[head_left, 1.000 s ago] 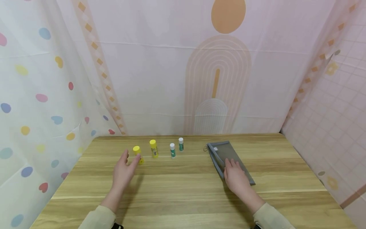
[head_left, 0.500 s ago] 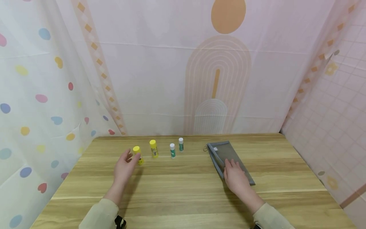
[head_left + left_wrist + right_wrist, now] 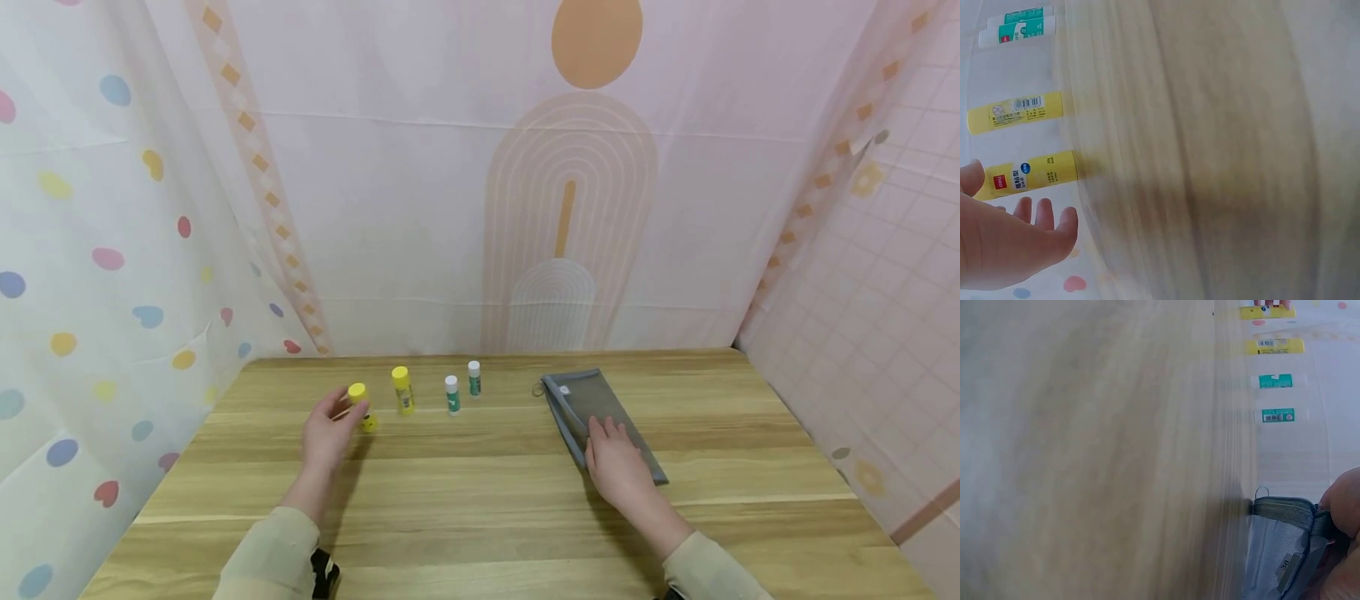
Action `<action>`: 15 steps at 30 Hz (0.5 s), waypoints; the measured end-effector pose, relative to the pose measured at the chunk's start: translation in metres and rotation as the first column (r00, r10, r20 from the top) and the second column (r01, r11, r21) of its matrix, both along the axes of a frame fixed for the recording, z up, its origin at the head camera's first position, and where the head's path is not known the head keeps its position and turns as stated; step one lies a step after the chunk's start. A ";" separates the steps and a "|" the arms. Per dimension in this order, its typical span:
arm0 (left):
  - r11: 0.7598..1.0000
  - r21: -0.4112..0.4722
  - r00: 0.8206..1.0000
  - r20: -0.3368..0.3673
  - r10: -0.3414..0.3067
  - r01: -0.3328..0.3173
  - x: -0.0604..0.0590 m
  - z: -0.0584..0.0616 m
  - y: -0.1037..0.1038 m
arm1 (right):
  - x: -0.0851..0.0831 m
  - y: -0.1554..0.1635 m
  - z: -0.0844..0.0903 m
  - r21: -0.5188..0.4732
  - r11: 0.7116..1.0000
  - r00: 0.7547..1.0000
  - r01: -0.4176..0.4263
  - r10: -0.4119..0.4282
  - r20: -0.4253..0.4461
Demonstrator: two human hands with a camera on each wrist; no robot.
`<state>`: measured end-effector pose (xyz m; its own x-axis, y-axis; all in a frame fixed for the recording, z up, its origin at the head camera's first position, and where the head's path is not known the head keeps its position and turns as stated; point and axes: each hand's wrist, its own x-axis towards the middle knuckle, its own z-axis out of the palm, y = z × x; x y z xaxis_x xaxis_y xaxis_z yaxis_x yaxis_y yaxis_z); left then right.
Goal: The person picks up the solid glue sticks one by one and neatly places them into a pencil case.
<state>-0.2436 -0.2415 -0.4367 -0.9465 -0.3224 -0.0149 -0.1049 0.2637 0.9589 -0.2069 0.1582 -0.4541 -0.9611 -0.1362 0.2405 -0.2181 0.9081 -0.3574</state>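
Head view: a wooden table is being looked down on, with patterned curtains hanging behind it and at both sides. Four glue sticks are being kept upright in a loose row near the far edge. The left hand is being held around the nearest yellow glue stick, at the left end of the row, with thumb and fingers curved to either side of it. From the left wrist view, the thumb tip is being shown touching the cap end of that stick while the other fingers are being held just beside its body, only loosely bent; a firm grip cannot be told from these pictures. A second yellow glue stick is being shown just to the right of it, and two green glue sticks with white caps are standing further right, near each other.

The right hand is being laid flat on a grey mesh pencil pouch, which is lying slantwise on the right half of the table, well apart from the glue sticks. Its fingers are being kept straight and pressed on the near part of the pouch, nothing being clasped. A small metal ring is being shown at the far corner of the pouch in the right wrist view.
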 end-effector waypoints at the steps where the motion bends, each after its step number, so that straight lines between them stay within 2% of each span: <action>1: 1.000 0.017 1.000 -0.004 0.008 -0.008 -0.001 0.000 0.000 | 0.000 0.000 0.000 0.001 1.000 1.000 -0.001 0.001 0.000; 4: 0.998 0.050 0.999 -0.016 0.029 -0.028 -0.003 -0.001 0.001 | 0.001 0.000 -0.001 0.003 1.000 1.000 -0.003 0.003 0.004; 15: 0.995 0.065 0.996 -0.034 0.078 -0.076 -0.009 -0.005 0.003 | 0.001 0.000 -0.001 0.001 1.000 1.000 -0.006 0.006 0.000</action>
<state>-0.2526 -0.2381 -0.4419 -0.9191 -0.3939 -0.0038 -0.0873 0.1942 0.9771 -0.2062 0.1587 -0.4547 -0.9602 -0.1420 0.2405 -0.2235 0.9071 -0.3567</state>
